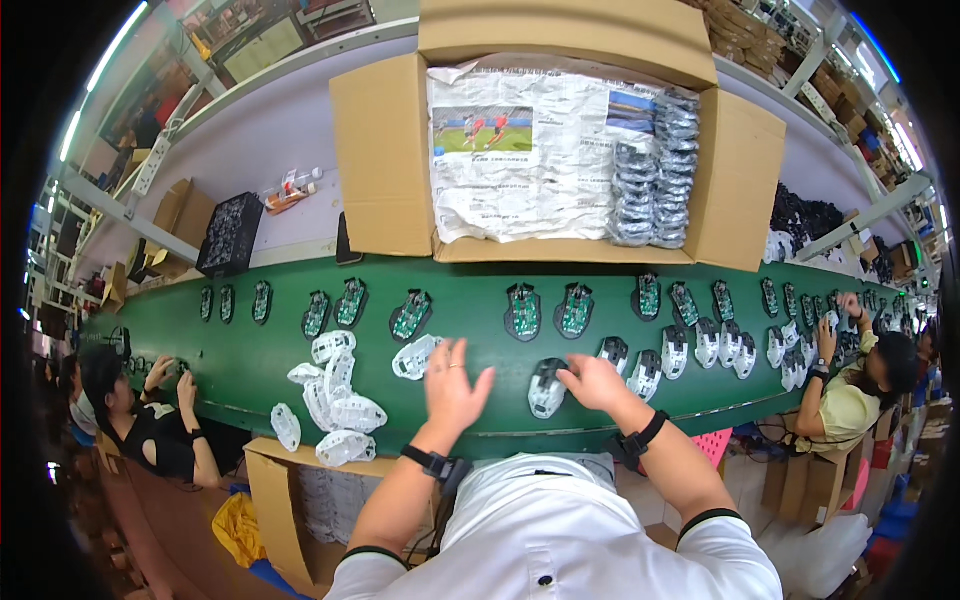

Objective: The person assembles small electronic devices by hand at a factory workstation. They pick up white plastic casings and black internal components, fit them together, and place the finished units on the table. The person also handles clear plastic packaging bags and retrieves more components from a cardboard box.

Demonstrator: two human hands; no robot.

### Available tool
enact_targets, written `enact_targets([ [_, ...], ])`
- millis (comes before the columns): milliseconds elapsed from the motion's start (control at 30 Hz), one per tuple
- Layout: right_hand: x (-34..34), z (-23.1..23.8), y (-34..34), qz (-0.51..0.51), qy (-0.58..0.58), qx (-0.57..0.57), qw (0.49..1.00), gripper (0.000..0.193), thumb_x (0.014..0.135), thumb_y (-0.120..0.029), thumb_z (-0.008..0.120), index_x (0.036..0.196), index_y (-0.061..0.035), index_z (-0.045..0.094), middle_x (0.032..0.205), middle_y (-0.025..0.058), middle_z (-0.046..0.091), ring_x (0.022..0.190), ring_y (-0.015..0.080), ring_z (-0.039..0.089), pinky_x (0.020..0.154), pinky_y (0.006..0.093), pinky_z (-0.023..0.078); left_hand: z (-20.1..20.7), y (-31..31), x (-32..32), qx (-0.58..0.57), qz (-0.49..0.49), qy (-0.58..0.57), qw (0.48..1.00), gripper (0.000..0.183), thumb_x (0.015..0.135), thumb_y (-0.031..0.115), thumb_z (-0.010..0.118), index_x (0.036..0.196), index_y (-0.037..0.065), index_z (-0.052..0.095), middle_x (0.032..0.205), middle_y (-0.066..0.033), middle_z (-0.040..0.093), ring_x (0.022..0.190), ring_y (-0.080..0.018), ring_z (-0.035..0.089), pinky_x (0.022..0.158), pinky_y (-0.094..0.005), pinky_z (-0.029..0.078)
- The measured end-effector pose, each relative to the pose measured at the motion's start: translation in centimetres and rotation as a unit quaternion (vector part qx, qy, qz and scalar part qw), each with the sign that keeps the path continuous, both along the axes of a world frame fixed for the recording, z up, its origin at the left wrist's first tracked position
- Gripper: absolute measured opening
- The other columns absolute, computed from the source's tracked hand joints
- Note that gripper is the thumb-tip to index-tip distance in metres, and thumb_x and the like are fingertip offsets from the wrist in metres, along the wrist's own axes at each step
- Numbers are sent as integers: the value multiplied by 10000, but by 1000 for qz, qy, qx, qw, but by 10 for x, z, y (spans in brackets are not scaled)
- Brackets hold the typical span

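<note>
My left hand (pixel 457 390) is over the green work surface with its fingers stretched and the thumb apart. Its fingertips are beside a white computer mouse shell (pixel 412 358); whether they touch it I cannot tell. My right hand (pixel 598 384) has its fingers closed at the black upper part of a white and black computer mouse shell (pixel 547 392). Left of my hands lies a loose pile of white mouse shells (pixel 335 392). Beyond them, green circuit boards on black mouse bases (pixel 523 311) are spread in a row.
A large open carton (pixel 480 249) lined with newspaper stands behind the row, wrapped packs (pixel 652 190) at its right. More white and black shells (pixel 675 350) lie to the right. Co-workers sit left (pixel 150 430) and right (pixel 850 390). Another carton (pixel 275 510) is below the near edge.
</note>
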State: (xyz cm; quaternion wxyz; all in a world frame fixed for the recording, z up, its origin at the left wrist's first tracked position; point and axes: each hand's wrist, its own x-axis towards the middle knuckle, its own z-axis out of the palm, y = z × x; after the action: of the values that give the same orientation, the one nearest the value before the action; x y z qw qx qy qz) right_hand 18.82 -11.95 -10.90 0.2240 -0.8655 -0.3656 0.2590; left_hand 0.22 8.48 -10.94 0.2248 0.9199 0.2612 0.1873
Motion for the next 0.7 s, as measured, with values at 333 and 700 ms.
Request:
enact_targets([
  [333,209,107,66,-4,-464,81,882,861,697,-51,696,1497,-190,409,1551,259,317,1409,453,337,1153,527,310,-42,79,-60,78,48,133,987,497,764,205,728,1231,68,629,1390,-255,477,1344,-440,394,1140,-547,291],
  [700,239,131,91,130,-464,-242,842,1012,700,-231,708,1588,-218,222,1589,237,259,1466,440,234,1204,525,176,-30,158,-160,233,67,190,951,241,812,118,638,1040,40,644,1406,-213,493,1346,-408,415,1152,-576,266],
])
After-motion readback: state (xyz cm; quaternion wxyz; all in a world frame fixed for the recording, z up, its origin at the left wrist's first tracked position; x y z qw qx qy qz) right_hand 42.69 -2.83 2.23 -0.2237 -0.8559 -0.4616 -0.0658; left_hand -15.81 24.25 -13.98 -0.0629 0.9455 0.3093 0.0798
